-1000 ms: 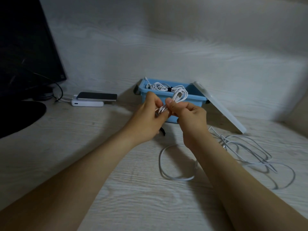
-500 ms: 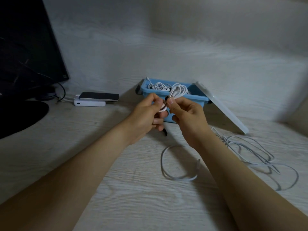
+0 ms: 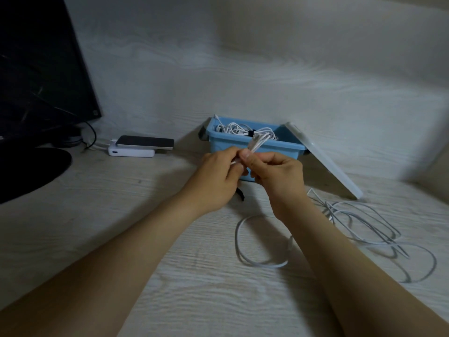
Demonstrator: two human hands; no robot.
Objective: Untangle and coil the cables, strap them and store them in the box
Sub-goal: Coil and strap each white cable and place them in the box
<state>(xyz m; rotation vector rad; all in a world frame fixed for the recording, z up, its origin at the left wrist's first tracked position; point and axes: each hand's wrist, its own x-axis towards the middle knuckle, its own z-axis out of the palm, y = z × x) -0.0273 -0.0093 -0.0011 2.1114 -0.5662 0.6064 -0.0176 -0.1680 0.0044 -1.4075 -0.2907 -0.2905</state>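
Coiled cable (image 3: 258, 142) is pinched between left hand (image 3: 218, 176) and right hand (image 3: 277, 173), above the worktop's middle, just before the blue box (image 3: 279, 148) at the far edge. Loosening either pinch while wrapping the strap (image 3: 240, 194) could let the loops spring apart.

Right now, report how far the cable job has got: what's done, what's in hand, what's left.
Done: coiled white cables lie in the blue box. In hand: the left hand and right hand pinch a small white coil before the box; a black strap hangs below the left hand, seemingly not yet fastened. Left: a loose loop and a tangled cable on the table, and the lid leaning against the box.
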